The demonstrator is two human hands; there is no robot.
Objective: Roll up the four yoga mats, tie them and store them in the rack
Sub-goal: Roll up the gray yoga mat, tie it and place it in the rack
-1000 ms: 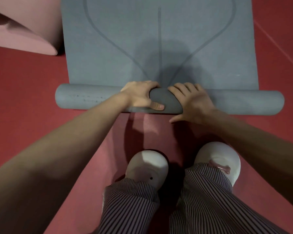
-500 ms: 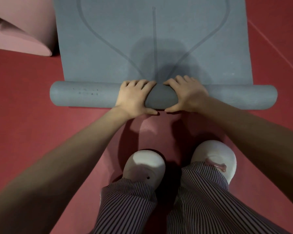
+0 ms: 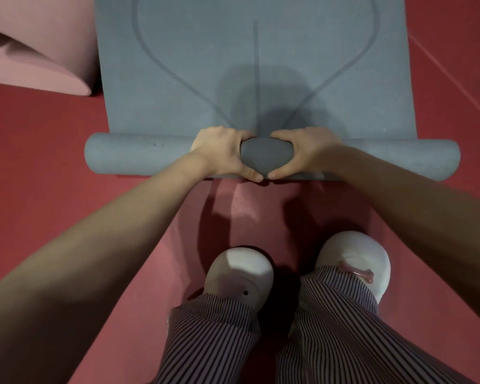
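A grey-blue yoga mat (image 3: 194,79) lies on the red floor, its near end wound into a roll (image 3: 139,155) that runs left to right. My left hand (image 3: 222,152) grips the roll just left of its middle, fingers curled over the top and thumb at the near side. My right hand (image 3: 305,151) grips it just right of the middle in the same way. The two thumbs almost meet at the roll's near edge. The flat part of the mat, marked with curved lines, stretches away from me.
A pink mat (image 3: 36,48), partly curled, lies at the upper left beside the grey one. My two feet in white shoes (image 3: 239,275) stand on the red floor (image 3: 53,173) just behind the roll. A pale line crosses the floor at the right.
The roll has turned further away from me and grown thicker. Both hands shifted from lying over the top to gripping the roll with thumbs close together.
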